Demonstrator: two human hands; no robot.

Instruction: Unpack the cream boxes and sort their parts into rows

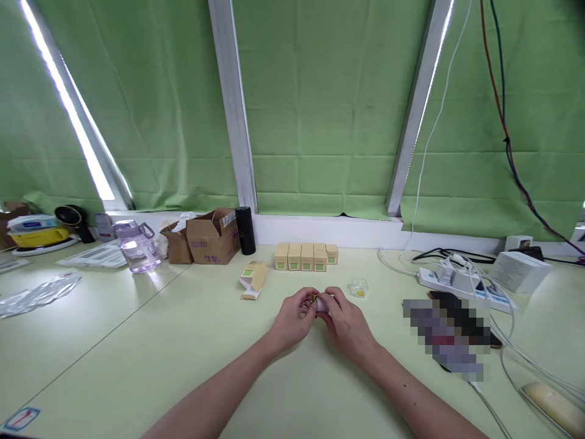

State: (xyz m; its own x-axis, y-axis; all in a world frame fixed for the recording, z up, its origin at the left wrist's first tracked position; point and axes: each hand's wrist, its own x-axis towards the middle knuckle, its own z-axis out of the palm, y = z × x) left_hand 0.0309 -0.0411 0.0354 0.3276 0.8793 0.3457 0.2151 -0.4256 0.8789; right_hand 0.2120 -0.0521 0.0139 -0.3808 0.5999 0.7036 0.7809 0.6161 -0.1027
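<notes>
Both hands meet above the table, around a small white rounded object (322, 303) with a yellow and dark bit (315, 298) at its left end. My left hand (291, 318) pinches the end with the yellow bit. My right hand (351, 321) has its thumb and fingers closed on the white part. Fingers hide much of it, so its kind is unclear. Beyond my right hand lies a small clear plastic case (359, 287) with a yellow spot. An opened kraft paper box (255, 280) lies beyond my left hand, and several closed small boxes (300, 256) stand in a row behind.
At the back left are a cardboard carton (212, 238), a black cylinder (245, 230) and a purple water bottle (137, 247). To the right, a power strip (470, 289) with tangled cables, a white box (521, 271), blurred phone-like items (443, 338) and a mouse (555, 405).
</notes>
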